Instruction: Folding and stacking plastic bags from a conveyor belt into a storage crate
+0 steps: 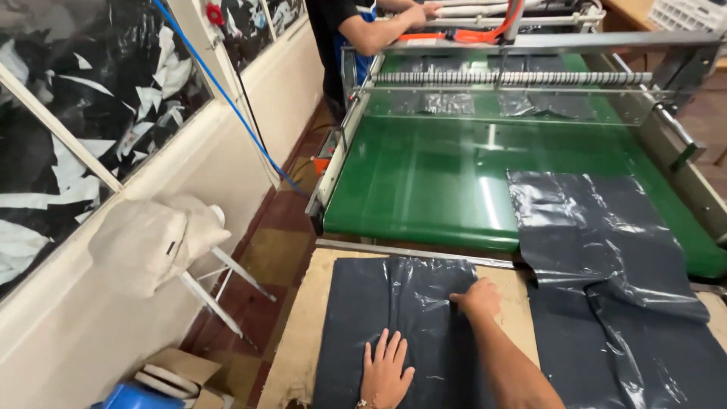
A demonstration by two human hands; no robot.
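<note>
Green conveyor belt (424, 182) is noted ahead, with a second dark plastic sheet (606, 250) draped off its near edge. On the cardboard-covered table (303, 326), a stack of dark plastic bags (401, 318) is laid flat. Left hand (386, 371) is pressed on it, fingers spread; right hand (477, 297) is pinched on the top layer.

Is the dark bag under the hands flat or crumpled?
Mostly flat: the dark bag lies spread on the cardboard, with a few wrinkles.
</note>
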